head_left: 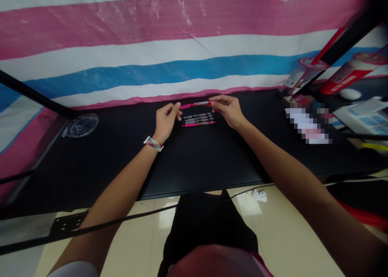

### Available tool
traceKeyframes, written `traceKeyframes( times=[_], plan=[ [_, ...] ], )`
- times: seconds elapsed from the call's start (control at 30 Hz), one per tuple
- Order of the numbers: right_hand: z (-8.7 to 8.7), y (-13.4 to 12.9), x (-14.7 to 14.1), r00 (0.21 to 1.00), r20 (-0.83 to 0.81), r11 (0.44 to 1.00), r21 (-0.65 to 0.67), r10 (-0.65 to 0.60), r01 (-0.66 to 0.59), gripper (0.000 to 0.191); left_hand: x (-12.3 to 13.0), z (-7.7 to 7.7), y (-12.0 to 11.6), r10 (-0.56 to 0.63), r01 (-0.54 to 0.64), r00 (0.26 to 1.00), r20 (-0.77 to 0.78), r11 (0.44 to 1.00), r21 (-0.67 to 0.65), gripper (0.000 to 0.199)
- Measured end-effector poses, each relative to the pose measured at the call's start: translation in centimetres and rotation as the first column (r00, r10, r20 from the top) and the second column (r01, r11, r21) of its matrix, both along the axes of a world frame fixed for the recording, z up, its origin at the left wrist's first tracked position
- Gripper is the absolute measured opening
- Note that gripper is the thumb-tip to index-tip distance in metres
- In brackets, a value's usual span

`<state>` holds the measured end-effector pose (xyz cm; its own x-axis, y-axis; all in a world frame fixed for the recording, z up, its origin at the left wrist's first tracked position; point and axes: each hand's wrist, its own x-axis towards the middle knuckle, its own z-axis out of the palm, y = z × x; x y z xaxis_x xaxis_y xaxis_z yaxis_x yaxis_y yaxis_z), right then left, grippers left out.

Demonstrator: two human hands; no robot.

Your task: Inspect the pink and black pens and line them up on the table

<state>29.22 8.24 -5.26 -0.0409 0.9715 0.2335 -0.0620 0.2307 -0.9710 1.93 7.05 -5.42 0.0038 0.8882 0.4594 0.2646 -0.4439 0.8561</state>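
Observation:
A pink-and-white pen (198, 103) is stretched level between my two hands, just beyond a row of other pens. My left hand (165, 119) pinches its pink left end, and a colourful woven band circles that wrist. At the opposite end, my right hand (228, 110) grips the pen's red tip between thumb and fingers. Below it several pens lie side by side on the black table (194, 160): dark ones (198, 118) at the back and a pink one (198, 124) nearest me.
A clear plastic lid (81, 125) lies at the left. To the right stand a cup with a red straw (303, 75) and a red-and-white cup (351, 73), near a white rounded object (350, 94). A striped sheet (169, 73) hangs behind the table.

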Motion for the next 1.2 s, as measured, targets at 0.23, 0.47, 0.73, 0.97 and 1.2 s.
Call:
traceKeyframes(
  times=[0.23, 0.47, 0.73, 0.97, 1.2],
  plan=[
    [-0.3, 0.6, 0.4, 0.99, -0.035, 0.991, 0.005, -0.134, 0.134, 0.026, -0.7, -0.9, 1.0, 0.037, -0.038, 0.994, 0.103, 0.999, 0.01, 0.019],
    [-1.1, 1.5, 1.1, 0.968, -0.091, 0.971, 0.035, -0.233, 0.237, 0.02, -0.8, -1.2, 1.3, 0.045, -0.043, 0.983, 0.177, 0.999, -0.015, 0.013],
    [-0.9, 0.3, -0.2, 0.999, 0.001, 0.996, 0.081, -0.041, 0.041, 0.018, -0.6, -0.6, 0.6, -0.045, 0.045, 0.999, -0.03, 0.999, -0.018, 0.03],
    [-0.8, 0.2, -0.4, 0.998, -0.064, 0.999, 0.049, -0.003, 0.006, 0.019, -0.4, -0.3, 0.3, -0.078, 0.083, 0.994, -0.079, 0.995, 0.055, 0.019],
    [-0.8, 0.2, -0.4, 0.998, -0.053, 1.0, 0.015, 0.018, -0.017, 0.023, 0.0, -0.7, 0.5, -0.117, 0.12, 0.991, 0.06, 0.992, -0.033, 0.038]
  ],
)
